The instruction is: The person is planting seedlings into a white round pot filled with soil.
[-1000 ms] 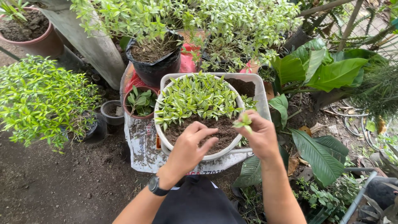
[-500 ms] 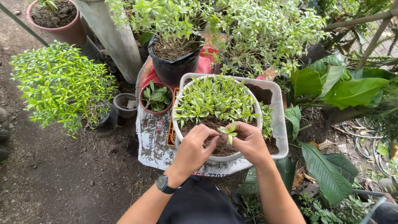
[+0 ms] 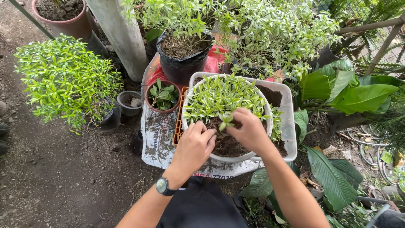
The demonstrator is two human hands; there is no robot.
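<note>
A round white pot point(image 3: 219, 157) sits inside a clear plastic tub point(image 3: 289, 126). The pot holds dark soil and, across its far half, a dense stand of small cuttings with green and cream leaves point(image 3: 221, 95); the near half is bare soil. The tub shows more soil at its far right corner. Both rest on a printed sack point(image 3: 158, 139) laid on the ground, with an orange crate edge point(image 3: 180, 122) just left of the pot.

Left of the pot stands a small brown pot point(image 3: 162, 96) with a low green plant, then a little grey pot point(image 3: 129, 102) that looks nearly empty. Behind is a black bag point(image 3: 183, 63) of soil with a leafy shrub, and a terracotta pot point(image 3: 67, 19) of soil at the top left. A bright green bush point(image 3: 63, 80) grows in a dark pot at the left.

The left hand point(image 3: 195, 145) lies over the pot's near rim, fingers curled down against the soil. The right hand point(image 3: 249, 128) is over the soil in the middle of the pot, its fingers pinched on a cutting point(image 3: 226, 120): a short sprig with a few pale-edged green leaves, upright, at the front edge of the planted stand.
</note>
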